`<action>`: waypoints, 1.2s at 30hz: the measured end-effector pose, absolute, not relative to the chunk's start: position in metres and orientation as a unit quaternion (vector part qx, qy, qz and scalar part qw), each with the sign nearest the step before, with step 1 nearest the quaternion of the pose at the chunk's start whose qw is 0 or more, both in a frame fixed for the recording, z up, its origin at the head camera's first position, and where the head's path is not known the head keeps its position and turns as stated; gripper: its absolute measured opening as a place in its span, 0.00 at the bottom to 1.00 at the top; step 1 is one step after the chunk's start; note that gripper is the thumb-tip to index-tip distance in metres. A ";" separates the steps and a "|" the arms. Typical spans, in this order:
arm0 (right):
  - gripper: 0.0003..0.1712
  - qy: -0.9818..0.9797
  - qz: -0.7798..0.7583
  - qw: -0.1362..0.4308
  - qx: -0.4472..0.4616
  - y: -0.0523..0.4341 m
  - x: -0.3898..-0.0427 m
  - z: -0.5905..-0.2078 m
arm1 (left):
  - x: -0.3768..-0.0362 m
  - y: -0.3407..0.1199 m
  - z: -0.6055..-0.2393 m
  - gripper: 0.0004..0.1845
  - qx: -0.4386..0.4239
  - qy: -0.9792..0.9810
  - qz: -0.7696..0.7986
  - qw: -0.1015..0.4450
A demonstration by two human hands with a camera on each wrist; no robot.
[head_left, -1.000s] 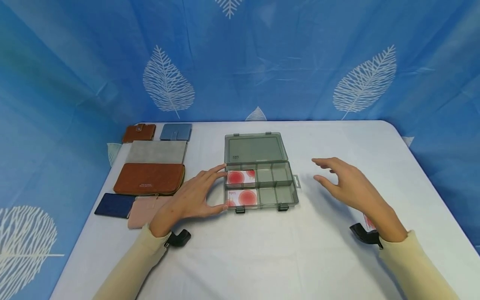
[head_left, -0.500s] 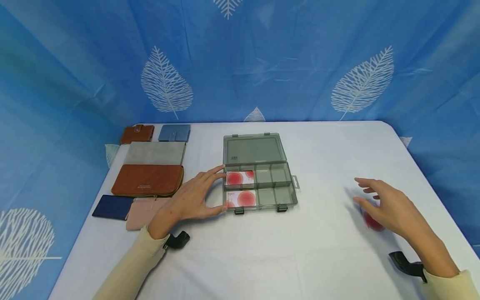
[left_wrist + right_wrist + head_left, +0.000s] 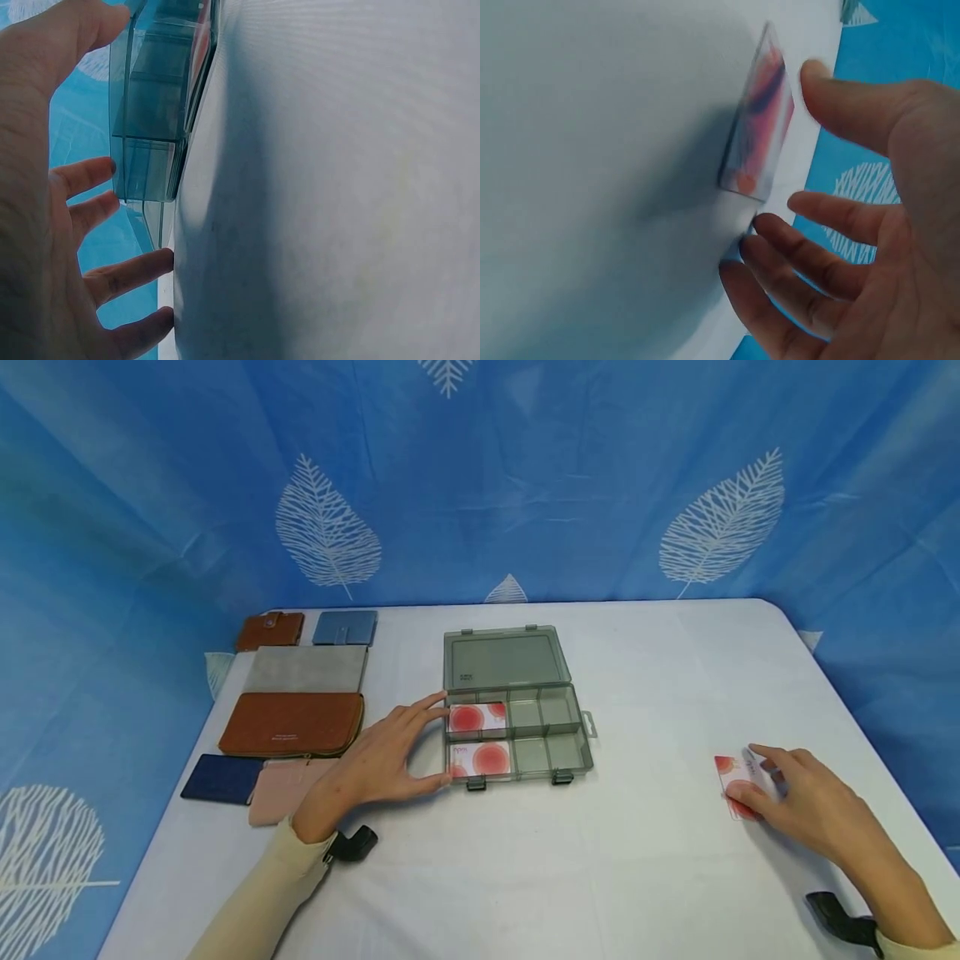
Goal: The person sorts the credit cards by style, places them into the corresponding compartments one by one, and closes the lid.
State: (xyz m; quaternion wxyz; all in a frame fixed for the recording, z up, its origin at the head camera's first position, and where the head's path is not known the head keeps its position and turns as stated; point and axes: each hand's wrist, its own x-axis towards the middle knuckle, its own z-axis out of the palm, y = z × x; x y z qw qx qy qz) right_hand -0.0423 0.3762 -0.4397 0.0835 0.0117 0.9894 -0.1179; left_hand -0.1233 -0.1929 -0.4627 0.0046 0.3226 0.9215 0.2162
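A translucent green compartment box (image 3: 536, 756) lies with its lid (image 3: 506, 660) raised back. Two red-and-white card packs (image 3: 480, 760) sit in its left compartments, one in each row. My left hand (image 3: 378, 756) spans the box's left side, thumb at the front corner and index finger farther back, fingers mostly straight. At the table's right, my right hand (image 3: 813, 802) is at another red-and-white card pack (image 3: 729, 766). In the right wrist view that pack (image 3: 757, 124) looks clear-cased, with a gap between it and the thumb and fingers.
Left of the box lie a brown zip wallet (image 3: 292, 724), a grey wallet (image 3: 307, 668), a navy wallet (image 3: 221, 778), a pink wallet (image 3: 281, 789), a small brown snap wallet (image 3: 272, 631) and a blue wallet (image 3: 345, 627). A blue leaf-patterned curtain (image 3: 510, 485) hangs behind the white table (image 3: 540, 877).
My right hand has moved right and toward the table's near side, coming down at the card pack there. The left hand stays at the box's left side.
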 end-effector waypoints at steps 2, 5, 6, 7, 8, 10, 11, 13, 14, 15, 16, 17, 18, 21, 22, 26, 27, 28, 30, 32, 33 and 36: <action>0.57 0.990 -0.113 0.082 0.016 0.375 -0.040 -0.441 | -0.123 -0.194 -0.462 0.51 0.322 0.921 0.219 0.005; 0.58 0.990 -0.112 0.088 0.017 0.374 -0.038 -0.440 | -0.121 -0.194 -0.462 0.51 0.321 0.921 0.222 0.006; 0.57 0.990 -0.111 0.089 0.015 0.374 -0.038 -0.440 | -0.121 -0.194 -0.462 0.51 0.320 0.921 0.223 0.006; 0.56 0.989 -0.111 0.091 0.017 0.375 -0.038 -0.439 | -0.120 -0.194 -0.461 0.51 0.320 0.921 0.224 0.006; 0.56 0.989 -0.112 0.092 0.022 0.376 -0.038 -0.438 | -0.120 -0.194 -0.461 0.51 0.319 0.921 0.225 0.007; 0.55 0.988 -0.110 0.097 0.038 0.379 -0.039 -0.436 | -0.120 -0.194 -0.461 0.51 0.319 0.921 0.225 0.007; 0.54 0.988 -0.109 0.099 0.047 0.381 -0.039 -0.435 | -0.120 -0.194 -0.461 0.51 0.319 0.920 0.226 0.007; 0.54 0.986 -0.111 0.103 0.064 0.385 -0.039 -0.435 | -0.120 -0.194 -0.461 0.51 0.320 0.920 0.226 0.007; 0.54 0.986 -0.112 0.104 0.068 0.386 -0.039 -0.436 | -0.120 -0.194 -0.461 0.51 0.320 0.920 0.225 0.006; 0.53 0.986 -0.115 0.104 0.068 0.388 -0.039 -0.436 | -0.121 -0.194 -0.461 0.51 0.320 0.920 0.225 0.006; 0.52 0.985 -0.119 0.104 0.067 0.389 -0.039 -0.437 | -0.121 -0.194 -0.461 0.51 0.320 0.920 0.225 0.006; 0.51 0.985 -0.123 0.101 0.066 0.391 -0.039 -0.437 | -0.121 -0.194 -0.461 0.51 0.321 0.920 0.225 0.006; 0.50 0.985 -0.128 0.097 0.064 0.391 -0.039 -0.438 | -0.121 -0.194 -0.461 0.51 0.320 0.920 0.225 0.009; 0.45 0.986 -0.136 0.072 0.058 0.391 -0.038 -0.440 | -0.122 -0.194 -0.461 0.51 0.317 0.921 0.227 0.015; 0.43 0.987 -0.138 0.063 0.057 0.390 -0.038 -0.440 | -0.121 -0.194 -0.460 0.51 0.316 0.921 0.227 0.017; 0.36 0.989 -0.131 0.033 0.065 0.385 -0.039 -0.439 | -0.122 -0.195 -0.460 0.51 0.318 0.921 0.225 0.013; 0.34 0.989 -0.128 0.028 0.067 0.384 -0.038 -0.438 | -0.122 -0.195 -0.460 0.51 0.319 0.921 0.223 0.012; 0.32 0.989 -0.127 0.022 0.066 0.382 -0.038 -0.436 | -0.122 -0.195 -0.460 0.51 0.321 0.921 0.223 0.010; 0.27 0.990 -0.127 0.003 0.056 0.379 -0.037 -0.434 | -0.123 -0.194 -0.460 0.52 0.321 0.921 0.221 0.011; 0.22 0.990 -0.132 -0.017 0.041 0.375 -0.037 -0.432 | -0.123 -0.194 -0.460 0.52 0.320 0.921 0.221 0.014; 0.21 0.990 -0.138 -0.029 0.031 0.373 -0.038 -0.430 | -0.123 -0.194 -0.460 0.52 0.319 0.921 0.221 0.015; 0.19 0.986 -0.160 -0.046 0.007 0.362 -0.042 -0.424 | -0.122 -0.194 -0.459 0.52 0.318 0.922 0.222 0.016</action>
